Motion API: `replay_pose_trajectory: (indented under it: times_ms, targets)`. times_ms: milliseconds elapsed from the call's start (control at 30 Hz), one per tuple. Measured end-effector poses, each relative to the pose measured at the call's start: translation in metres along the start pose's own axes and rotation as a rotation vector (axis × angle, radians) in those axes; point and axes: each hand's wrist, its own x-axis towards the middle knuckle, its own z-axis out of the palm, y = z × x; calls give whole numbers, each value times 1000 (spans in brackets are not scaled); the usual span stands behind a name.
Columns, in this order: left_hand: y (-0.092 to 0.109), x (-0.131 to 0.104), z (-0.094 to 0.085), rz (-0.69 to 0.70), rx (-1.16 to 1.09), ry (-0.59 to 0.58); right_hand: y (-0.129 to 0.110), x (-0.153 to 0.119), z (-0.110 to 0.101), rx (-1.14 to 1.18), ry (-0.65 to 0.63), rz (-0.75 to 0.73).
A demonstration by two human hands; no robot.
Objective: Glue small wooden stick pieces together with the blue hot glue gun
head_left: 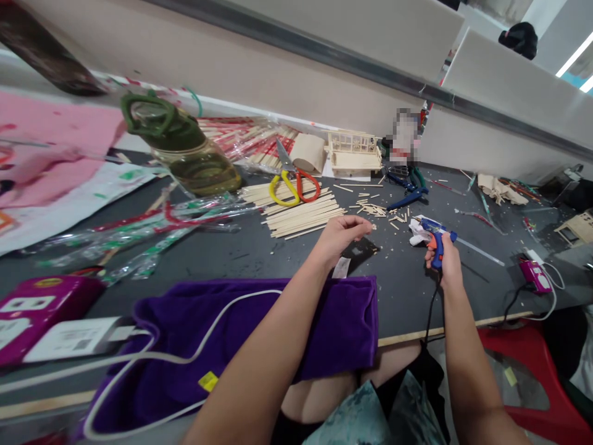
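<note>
While the right hand (445, 258) grips the glue gun (434, 238), the left hand (341, 237) hovers loosely curled over bare table (259, 253).

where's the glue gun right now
In the head view, the glue gun is in the right hand, right of centre on the table, near the scattered stick offcuts.

Hands over a cluttered grey worktop (259, 253)

The right hand (447, 262) closes its grip on a blue glue gun (433, 233); the left hand (340, 238) pinches something small near chopsticks (301, 213) and scissors (294, 182).
</note>
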Motion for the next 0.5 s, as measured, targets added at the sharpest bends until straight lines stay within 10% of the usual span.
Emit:
replay_pose_trajectory:
  times_ms: [333,500]
  targets:
    - [-3,1,-1,-36,39,22,-5,-3,-12,-1131,145,-142]
    - [0,1,-1,-39,27,18,-10,-28,-3,-1342,326,-277]
